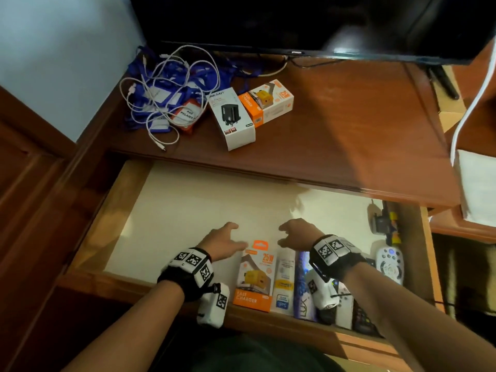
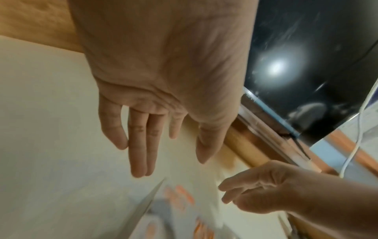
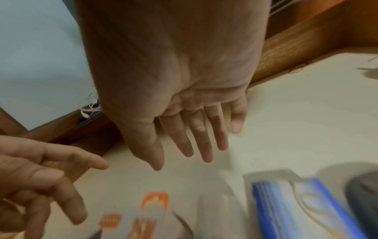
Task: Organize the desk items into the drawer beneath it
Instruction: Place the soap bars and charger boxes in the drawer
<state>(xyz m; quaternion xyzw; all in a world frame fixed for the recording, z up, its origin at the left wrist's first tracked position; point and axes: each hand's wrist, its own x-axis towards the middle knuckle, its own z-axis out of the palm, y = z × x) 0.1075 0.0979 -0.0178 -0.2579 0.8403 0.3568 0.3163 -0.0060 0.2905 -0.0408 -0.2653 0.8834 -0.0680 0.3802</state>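
Observation:
The drawer (image 1: 88, 229) under the desk is pulled out, its pale floor mostly bare. At its front edge lies an orange-and-white fast charger box (image 1: 255, 277), beside a white tube box (image 1: 284, 283) and a blue box (image 1: 303, 285). My left hand (image 1: 222, 240) hovers just left of the charger box, fingers straight and empty (image 2: 139, 145). My right hand (image 1: 295, 236) hovers just right of it, fingers relaxed and empty (image 3: 194, 134). On the desk remain a white charger box (image 1: 232, 118), an orange charger box (image 1: 268, 102) and a tangle of white cables on blue lanyards (image 1: 166, 95).
A white remote (image 1: 390, 264), a black calculator (image 1: 362, 318) and small dark items (image 1: 386, 221) lie at the drawer's right end. A black TV (image 1: 308, 22) stands at the desk's back. A white cable (image 1: 472, 103) hangs at the right over a white box (image 1: 477, 183).

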